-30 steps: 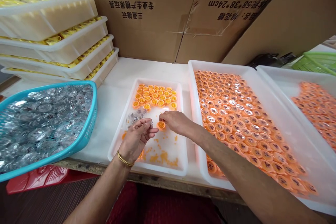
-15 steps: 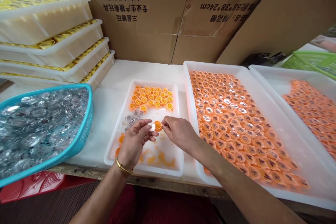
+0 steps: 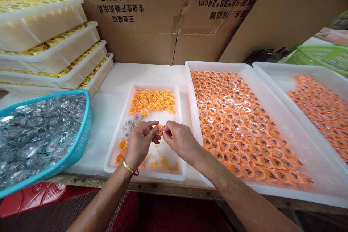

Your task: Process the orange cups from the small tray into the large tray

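My left hand (image 3: 140, 143) and my right hand (image 3: 180, 140) meet over a small white tray (image 3: 117, 136), pinching one small orange cup (image 3: 158, 129) between their fingertips. A gold bangle circles my left wrist. Rows of open orange cups (image 3: 152, 102) fill the far end of that tray. A few clear lids (image 3: 130, 124) lie at its left side, and yellow crumbs are scattered near its front. Whether a clear lid is also between the fingers is hidden.
A blue basket (image 3: 81, 145) of clear lids stands at the left. Stacked white trays (image 3: 67, 58) with yellow pieces stand behind it. Two large white trays (image 3: 190, 90) (image 3: 274, 76) of lidded orange cups lie at the right. Cardboard boxes (image 3: 163, 14) form the back wall; a green basket (image 3: 320, 56) sits far right.
My right hand brought the orange cup over to my left hand, which carried a clear lid. Both hands now close together on the cup. The view drifted slightly right.
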A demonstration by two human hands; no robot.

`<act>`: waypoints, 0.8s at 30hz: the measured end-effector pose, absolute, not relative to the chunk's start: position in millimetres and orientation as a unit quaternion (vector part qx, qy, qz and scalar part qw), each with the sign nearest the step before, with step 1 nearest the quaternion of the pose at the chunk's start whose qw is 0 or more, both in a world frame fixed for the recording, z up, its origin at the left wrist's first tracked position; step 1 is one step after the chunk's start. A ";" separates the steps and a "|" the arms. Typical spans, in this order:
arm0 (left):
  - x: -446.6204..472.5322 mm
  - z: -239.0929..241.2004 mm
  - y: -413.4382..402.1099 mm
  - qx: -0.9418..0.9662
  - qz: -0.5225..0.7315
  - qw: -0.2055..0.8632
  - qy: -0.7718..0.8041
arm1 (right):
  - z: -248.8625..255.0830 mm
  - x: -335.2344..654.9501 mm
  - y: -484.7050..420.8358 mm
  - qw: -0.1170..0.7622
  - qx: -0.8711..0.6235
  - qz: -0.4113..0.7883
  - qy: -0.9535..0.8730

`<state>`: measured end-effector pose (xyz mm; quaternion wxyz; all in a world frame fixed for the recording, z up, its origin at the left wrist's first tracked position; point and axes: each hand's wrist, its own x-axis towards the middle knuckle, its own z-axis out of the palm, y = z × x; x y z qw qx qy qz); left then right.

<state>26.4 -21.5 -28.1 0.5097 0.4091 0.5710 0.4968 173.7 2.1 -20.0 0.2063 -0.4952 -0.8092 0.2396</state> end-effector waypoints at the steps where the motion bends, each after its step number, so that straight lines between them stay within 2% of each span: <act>1: 25.5 -27.9 -19.8 0.410 0.491 0.511 0.574 | -20.8 174.0 2.3 0.219 -0.492 0.243 -0.807; 6: 22.0 -25.4 -14.5 0.405 0.437 0.537 0.597 | -23.7 173.6 2.1 0.278 -0.492 0.330 -0.756; 14: 26.2 -27.2 -19.3 0.411 0.470 0.526 0.577 | -23.7 171.4 -0.2 0.359 -0.458 0.560 -0.589; 20: 28.2 -26.3 -21.5 0.452 0.452 0.537 0.550 | -33.5 175.3 3.1 0.402 -0.443 0.608 -0.522; 24: 37.7 -19.1 -28.2 0.489 0.426 0.500 0.574 | -25.5 179.1 -4.0 0.408 -0.425 0.631 -0.505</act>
